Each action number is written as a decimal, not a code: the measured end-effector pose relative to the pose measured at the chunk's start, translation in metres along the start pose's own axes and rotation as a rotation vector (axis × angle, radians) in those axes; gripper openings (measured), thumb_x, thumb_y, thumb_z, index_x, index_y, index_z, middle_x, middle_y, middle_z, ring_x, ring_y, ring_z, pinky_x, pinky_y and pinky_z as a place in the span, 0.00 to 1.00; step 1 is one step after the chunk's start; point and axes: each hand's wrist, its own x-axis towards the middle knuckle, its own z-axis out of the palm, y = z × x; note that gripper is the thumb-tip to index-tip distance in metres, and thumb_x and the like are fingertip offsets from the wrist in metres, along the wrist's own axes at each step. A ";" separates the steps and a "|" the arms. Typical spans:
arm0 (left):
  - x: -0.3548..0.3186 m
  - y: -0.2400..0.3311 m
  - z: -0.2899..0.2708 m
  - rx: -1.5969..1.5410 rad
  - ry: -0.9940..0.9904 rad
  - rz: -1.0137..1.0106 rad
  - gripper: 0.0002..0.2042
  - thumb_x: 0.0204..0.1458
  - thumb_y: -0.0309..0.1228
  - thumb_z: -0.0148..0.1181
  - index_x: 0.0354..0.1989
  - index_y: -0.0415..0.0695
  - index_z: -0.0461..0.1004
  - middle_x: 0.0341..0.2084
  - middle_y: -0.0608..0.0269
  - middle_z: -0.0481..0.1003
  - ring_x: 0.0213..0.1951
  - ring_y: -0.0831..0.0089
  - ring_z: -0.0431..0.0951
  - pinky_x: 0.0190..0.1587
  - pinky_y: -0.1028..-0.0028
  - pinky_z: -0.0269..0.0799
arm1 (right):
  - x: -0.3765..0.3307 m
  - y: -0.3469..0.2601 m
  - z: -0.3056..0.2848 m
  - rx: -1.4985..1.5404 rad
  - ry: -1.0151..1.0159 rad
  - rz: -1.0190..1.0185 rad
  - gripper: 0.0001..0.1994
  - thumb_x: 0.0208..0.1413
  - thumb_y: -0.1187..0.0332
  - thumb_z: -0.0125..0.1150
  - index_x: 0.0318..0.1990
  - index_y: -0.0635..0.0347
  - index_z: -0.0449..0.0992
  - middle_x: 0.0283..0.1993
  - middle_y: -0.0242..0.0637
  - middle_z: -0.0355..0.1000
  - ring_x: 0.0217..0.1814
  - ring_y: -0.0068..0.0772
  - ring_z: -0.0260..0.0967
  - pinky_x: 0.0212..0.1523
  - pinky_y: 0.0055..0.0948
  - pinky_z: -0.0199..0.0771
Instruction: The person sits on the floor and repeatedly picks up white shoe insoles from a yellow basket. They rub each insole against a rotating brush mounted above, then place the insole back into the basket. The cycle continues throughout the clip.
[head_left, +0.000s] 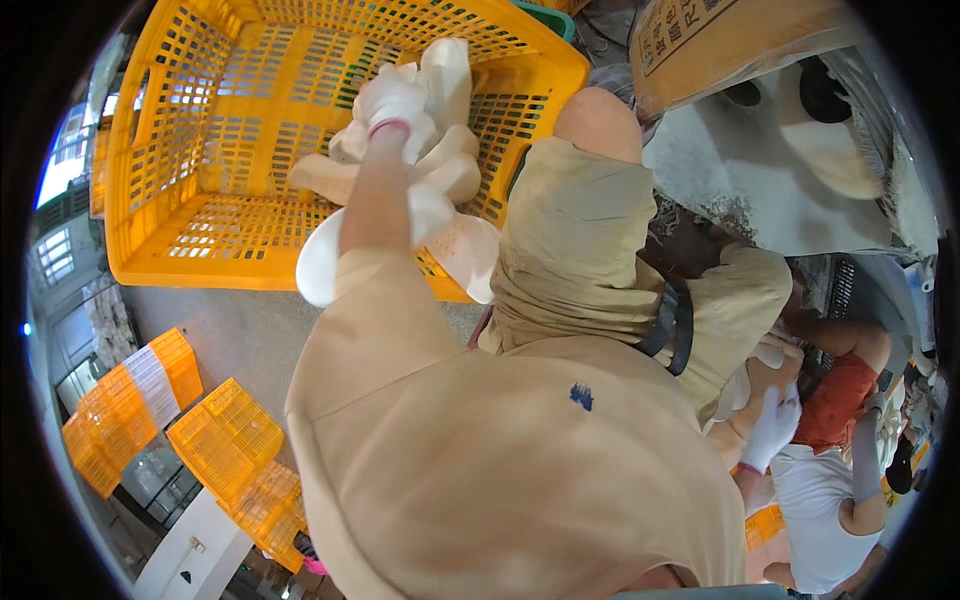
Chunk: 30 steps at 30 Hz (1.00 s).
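Note:
My left hand [393, 100], in a white glove with a pink cuff, reaches down into a yellow slatted crate [135, 215]. It lies over several white, smooth, curved pieces [455, 160] heaped there. Its fingers blend with the white pieces, so their grip does not show. A rounded white piece [320, 262] lies under my left forearm at the crate's near rim, with a paler cream piece [468, 255] beside it. My right hand [772, 430], gloved the same way, is past my knee at the right, its fingers against a curved beige piece [768, 372].
At upper right, a cardboard box [740, 50] stands beside a large whitish sheet [715, 160]. Another person [825, 500] in a white top and red shorts works at lower right. More yellow crates [225, 440] stand at lower left, near a white panel [195, 545].

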 end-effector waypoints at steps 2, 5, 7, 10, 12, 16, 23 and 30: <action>-0.001 -0.012 -0.017 -0.003 -0.023 0.248 0.27 0.54 0.43 0.66 0.63 0.47 0.76 0.50 0.49 0.81 0.56 0.55 0.80 0.61 0.63 0.72 | 0.045 -0.020 0.005 0.147 -0.023 0.007 0.22 0.64 0.68 0.64 0.62 0.70 0.74 0.65 0.51 0.73 0.66 0.47 0.71 0.67 0.38 0.69; -0.024 0.000 -0.069 -0.319 -0.044 0.754 0.24 0.55 0.34 0.66 0.62 0.47 0.78 0.49 0.54 0.83 0.54 0.61 0.82 0.59 0.65 0.74 | 0.081 -0.068 0.006 0.229 -0.070 -0.139 0.21 0.63 0.69 0.64 0.61 0.67 0.76 0.63 0.49 0.74 0.63 0.46 0.73 0.65 0.37 0.70; -0.048 0.019 -0.118 -0.525 -0.105 0.835 0.22 0.53 0.27 0.67 0.59 0.45 0.80 0.48 0.58 0.83 0.51 0.68 0.82 0.57 0.70 0.75 | 0.085 -0.116 0.005 0.347 -0.191 -0.301 0.21 0.60 0.69 0.67 0.61 0.64 0.77 0.58 0.46 0.77 0.60 0.45 0.75 0.62 0.36 0.72; -0.092 0.033 -0.206 -0.745 0.069 0.654 0.21 0.55 0.20 0.64 0.59 0.39 0.79 0.54 0.60 0.81 0.54 0.69 0.81 0.61 0.71 0.74 | 0.069 -0.197 0.004 0.290 -0.105 -0.298 0.24 0.56 0.72 0.70 0.61 0.63 0.77 0.58 0.43 0.77 0.62 0.44 0.73 0.65 0.39 0.69; -0.132 0.035 -0.239 -0.880 0.420 0.755 0.20 0.56 0.22 0.63 0.58 0.37 0.79 0.56 0.57 0.80 0.53 0.65 0.81 0.60 0.69 0.76 | 0.052 -0.235 0.005 0.405 -0.063 -0.459 0.26 0.54 0.73 0.72 0.62 0.64 0.77 0.60 0.44 0.76 0.64 0.46 0.72 0.67 0.40 0.67; -0.197 0.080 -0.193 -1.083 0.348 0.862 0.24 0.53 0.20 0.62 0.62 0.31 0.75 0.58 0.52 0.77 0.58 0.65 0.77 0.62 0.68 0.73 | 0.030 -0.240 0.008 1.325 -0.224 -0.256 0.45 0.52 0.63 0.77 0.74 0.67 0.59 0.75 0.49 0.60 0.75 0.47 0.61 0.75 0.41 0.59; -0.316 0.299 0.004 -1.787 -1.455 -0.276 0.20 0.60 0.23 0.60 0.62 0.40 0.71 0.54 0.54 0.78 0.55 0.59 0.79 0.61 0.59 0.76 | 0.031 -0.182 -0.030 0.872 0.026 0.026 0.20 0.63 0.67 0.61 0.58 0.71 0.75 0.53 0.52 0.78 0.55 0.47 0.77 0.58 0.39 0.74; -0.344 0.422 -0.013 -1.965 -1.412 -0.007 0.19 0.68 0.36 0.52 0.63 0.40 0.71 0.58 0.56 0.77 0.57 0.60 0.78 0.62 0.60 0.74 | 0.062 -0.214 -0.060 0.743 0.366 0.066 0.28 0.64 0.67 0.59 0.68 0.68 0.62 0.57 0.56 0.74 0.60 0.51 0.74 0.61 0.39 0.72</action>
